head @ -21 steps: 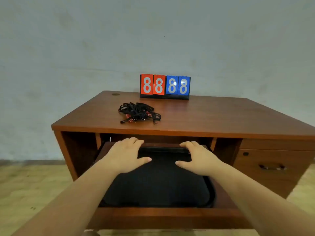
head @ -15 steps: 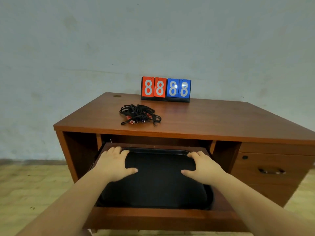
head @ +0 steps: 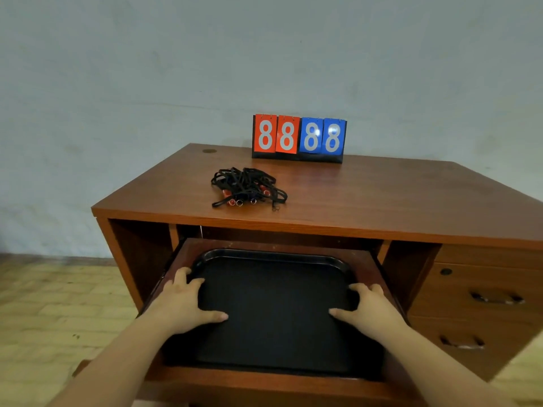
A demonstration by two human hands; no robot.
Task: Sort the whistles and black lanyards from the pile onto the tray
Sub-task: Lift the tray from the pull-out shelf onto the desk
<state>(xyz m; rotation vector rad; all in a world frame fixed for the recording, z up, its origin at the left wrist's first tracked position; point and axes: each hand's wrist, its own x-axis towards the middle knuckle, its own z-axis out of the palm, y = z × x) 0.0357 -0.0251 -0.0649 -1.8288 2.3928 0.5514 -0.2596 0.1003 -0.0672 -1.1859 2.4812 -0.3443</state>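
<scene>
Since the frame a moment earlier, the pull-out shelf [head: 264, 383] and the black tray [head: 276, 315] on it have slid further out from under the desk [head: 382, 201], and we now see the tray's whole far rim. Our left hand [head: 186, 305] grips the tray's left edge, thumb lying flat on the tray bed and fingers curled over the rim. Our right hand [head: 371, 309] grips the right edge the same way. Beyond, on the desk top toward its left side, lies the tangled pile of black lanyards [head: 248, 186], with small red whistles [head: 232, 202] and metal rings showing at its near edge. A red-and-blue flip scoreboard [head: 299, 138] reading 8888 stands at the desk's back edge, before a pale wall [head: 264, 54].
</scene>
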